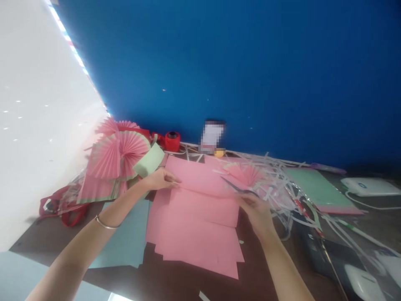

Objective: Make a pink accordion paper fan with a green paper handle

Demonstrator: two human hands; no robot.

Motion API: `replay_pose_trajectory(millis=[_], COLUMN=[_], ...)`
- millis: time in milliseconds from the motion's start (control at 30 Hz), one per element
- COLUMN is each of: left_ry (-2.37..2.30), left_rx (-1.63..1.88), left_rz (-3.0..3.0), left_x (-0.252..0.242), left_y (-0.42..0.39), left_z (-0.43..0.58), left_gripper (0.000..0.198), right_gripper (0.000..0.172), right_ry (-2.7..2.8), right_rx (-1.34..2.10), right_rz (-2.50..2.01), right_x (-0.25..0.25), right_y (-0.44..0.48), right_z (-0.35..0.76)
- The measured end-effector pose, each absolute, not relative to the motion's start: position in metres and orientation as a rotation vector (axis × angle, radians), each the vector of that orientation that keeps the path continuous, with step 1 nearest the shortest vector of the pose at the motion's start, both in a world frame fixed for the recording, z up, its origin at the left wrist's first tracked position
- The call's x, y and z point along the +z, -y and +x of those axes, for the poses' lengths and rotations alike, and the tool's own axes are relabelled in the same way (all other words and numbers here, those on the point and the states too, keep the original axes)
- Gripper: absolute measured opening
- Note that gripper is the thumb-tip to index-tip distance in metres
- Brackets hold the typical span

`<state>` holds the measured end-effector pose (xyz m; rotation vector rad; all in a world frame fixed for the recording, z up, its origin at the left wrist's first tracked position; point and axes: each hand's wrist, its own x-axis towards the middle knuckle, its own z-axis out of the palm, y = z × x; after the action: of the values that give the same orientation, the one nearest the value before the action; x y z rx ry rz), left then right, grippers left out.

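My left hand (160, 179), a bangle on its wrist, pinches the left edge of a pink paper sheet (200, 177). This sheet is raised over several overlapping pink sheets (200, 242). In my right hand (255, 209), closed at the sheet's right side, are scissors (232, 184) with dark blades pointing up and left over the paper. Their handles are mostly covered by my fingers. Close beyond my left hand is a pale green paper piece (149, 161).
Pleated pink paper fans (120, 154) stand at the left. White paper strips (282, 188) are heaped at the right, near a green sheet (322, 188). A red tape roll (172, 142) sits by the blue wall (238, 75). Pale blue paper (125, 234) lies left of the pink sheets.
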<state>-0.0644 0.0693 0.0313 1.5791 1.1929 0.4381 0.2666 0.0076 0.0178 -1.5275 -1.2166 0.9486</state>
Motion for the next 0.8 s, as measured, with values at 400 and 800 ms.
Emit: replay_pose_trajectory(millis=[400, 800], left_ry=[-1.117, -0.967], left_rx=[0.603, 1.275], left_rz=[1.729, 2.648], left_x=[0.038, 0.050], left_y=[-0.060, -0.052], left_z=[-0.052, -0.056], left_gripper=[0.030, 0.016], right_gripper=[0.034, 0.027], right_ry=[1.776, 2.180], right_rx=[0.391, -0.558], right_rz=[-1.503, -1.056], right_x=[0.020, 0.044], right_y=[-0.006, -0.011], right_z=[0.255, 0.245])
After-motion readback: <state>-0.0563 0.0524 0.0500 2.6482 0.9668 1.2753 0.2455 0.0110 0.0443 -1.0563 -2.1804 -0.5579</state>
